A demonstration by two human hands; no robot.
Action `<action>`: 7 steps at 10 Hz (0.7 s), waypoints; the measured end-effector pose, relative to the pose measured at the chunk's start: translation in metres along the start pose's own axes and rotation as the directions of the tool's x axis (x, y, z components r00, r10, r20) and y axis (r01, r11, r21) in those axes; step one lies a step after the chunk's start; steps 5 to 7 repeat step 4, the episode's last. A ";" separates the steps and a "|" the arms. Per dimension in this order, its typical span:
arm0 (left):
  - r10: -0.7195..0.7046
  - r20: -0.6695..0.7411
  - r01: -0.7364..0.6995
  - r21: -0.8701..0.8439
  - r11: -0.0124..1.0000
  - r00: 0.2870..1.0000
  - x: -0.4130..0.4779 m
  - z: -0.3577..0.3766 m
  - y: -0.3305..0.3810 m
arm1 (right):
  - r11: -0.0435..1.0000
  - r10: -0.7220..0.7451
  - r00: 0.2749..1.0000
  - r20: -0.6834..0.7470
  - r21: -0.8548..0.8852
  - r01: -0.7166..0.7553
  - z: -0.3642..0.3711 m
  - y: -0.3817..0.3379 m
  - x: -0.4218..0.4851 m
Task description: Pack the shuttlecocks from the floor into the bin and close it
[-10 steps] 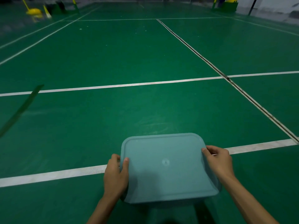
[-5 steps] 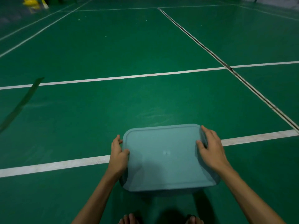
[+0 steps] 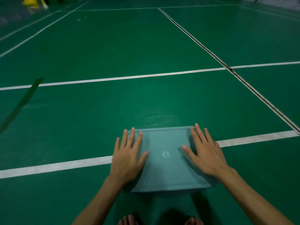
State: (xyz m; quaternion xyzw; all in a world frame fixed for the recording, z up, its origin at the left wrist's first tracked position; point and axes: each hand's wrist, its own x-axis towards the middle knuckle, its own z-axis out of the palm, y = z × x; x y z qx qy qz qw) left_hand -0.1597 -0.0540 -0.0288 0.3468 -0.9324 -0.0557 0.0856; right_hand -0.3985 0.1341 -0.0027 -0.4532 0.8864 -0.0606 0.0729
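Observation:
A pale teal bin [image 3: 164,172] stands on the green court floor right in front of me, its flat lid covering the whole top. My left hand [image 3: 128,157] lies flat on the lid's left side with fingers spread. My right hand [image 3: 205,153] lies flat on the right side, fingers spread too. Neither hand grips anything. I see no shuttlecocks on the floor; the bin's inside is hidden by the lid.
White court lines [image 3: 53,167] cross the floor beside the bin and farther off. A dark seam [image 3: 230,69] runs diagonally at the right. Yellow equipment [image 3: 30,1] sits at the far left. My bare toes [image 3: 128,220] show at the bottom edge. A blurred dark strip [image 3: 21,103] hangs at the left.
Both hands have moved from gripping the lid's side edges to lying flat on top of it with fingers spread. The view has tipped down, bringing my toes into sight.

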 end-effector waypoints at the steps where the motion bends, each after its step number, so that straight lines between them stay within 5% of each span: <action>1: 0.002 0.054 -0.004 0.046 0.999 0.999 -0.017 0.010 0.011 | 0.996 -0.011 1.000 0.010 -0.085 0.012 0.010 -0.008 -0.023; 3: -0.046 0.210 0.041 0.027 0.999 0.977 -0.015 -0.005 0.018 | 0.996 0.055 0.998 -0.013 -0.068 -0.056 0.016 -0.010 -0.022; 4: -0.023 0.299 0.071 -0.152 0.986 0.954 -0.017 -0.016 0.016 | 0.997 0.061 0.998 -0.001 -0.040 -0.061 0.017 -0.011 -0.029; 7: -0.023 0.299 0.071 -0.152 0.986 0.954 -0.017 -0.016 0.016 | 0.997 0.061 0.998 -0.001 -0.040 -0.061 0.017 -0.011 -0.029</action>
